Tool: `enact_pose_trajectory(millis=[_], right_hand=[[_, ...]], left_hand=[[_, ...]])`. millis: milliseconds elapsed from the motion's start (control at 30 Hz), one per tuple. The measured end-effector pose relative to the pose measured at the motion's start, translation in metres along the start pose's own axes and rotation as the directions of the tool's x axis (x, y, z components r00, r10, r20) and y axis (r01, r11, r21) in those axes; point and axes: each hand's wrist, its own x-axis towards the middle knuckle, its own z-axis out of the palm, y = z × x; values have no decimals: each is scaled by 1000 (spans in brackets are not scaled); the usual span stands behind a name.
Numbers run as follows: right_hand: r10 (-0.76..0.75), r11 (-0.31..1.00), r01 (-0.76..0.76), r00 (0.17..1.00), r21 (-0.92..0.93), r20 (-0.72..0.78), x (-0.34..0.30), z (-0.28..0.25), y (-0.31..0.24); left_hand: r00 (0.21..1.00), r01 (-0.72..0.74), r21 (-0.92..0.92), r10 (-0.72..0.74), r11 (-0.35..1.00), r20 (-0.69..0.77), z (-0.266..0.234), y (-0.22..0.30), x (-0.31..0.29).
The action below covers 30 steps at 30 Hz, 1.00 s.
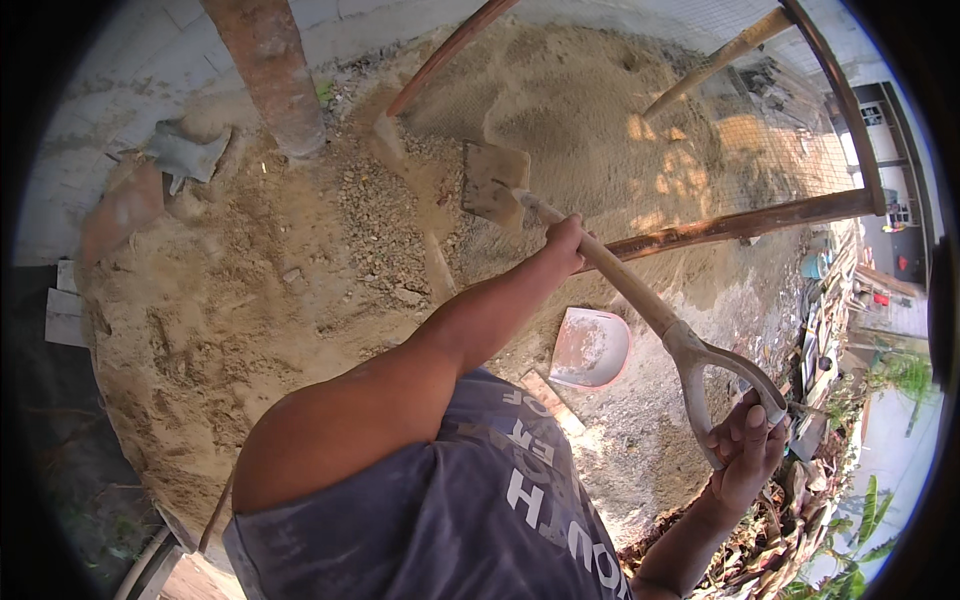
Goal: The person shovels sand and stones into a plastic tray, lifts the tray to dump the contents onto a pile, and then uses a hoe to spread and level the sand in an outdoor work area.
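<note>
While your left hand (568, 243) clasps the square shovel (638, 293) low down and your right hand (748, 450) curls round its D-handle (690, 375), a rightward swing could snag its blade (490, 190), near the left end of the mesh screen (800, 150), on that frame (740, 217).

So it's a long-handled shovel with a pale wooden shaft and a squarish metal blade (640, 295), pretty well used. It runs slantwise, blade far and around the middle, worn greyish D-shaped grip (697, 372) near and to the right. The blade (496, 184) is coated in sandy dust, broad face showing. Can't tell if it's touching the ground.
</note>
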Motion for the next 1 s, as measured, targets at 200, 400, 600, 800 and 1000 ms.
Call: enact_pose_trajectory(millis=[200, 400, 600, 800, 1000], right_hand=[[-119, 992, 119, 993, -51, -6, 69, 45, -70], [-19, 980, 31, 998, -198, 63, 185, 160, -81], [37, 993, 11, 914, -117, 405, 264, 231, -41], [156, 979, -83, 890, -184, 429, 292, 179, -25], [32, 985, 25, 944, -169, 327, 220, 142, -18]], left_hand=[[970, 99, -51, -85, 994, 228, 85, 2, -8], [990, 56, -201, -28, 978, 140, 102, 70, 89], [995, 26, -429, 17, 903, 96, 65, 162, 191], [994, -75, -363, 41, 929, -101, 68, 123, 172], [983, -183, -280, 181, 942, -34, 50, 107, 114]])
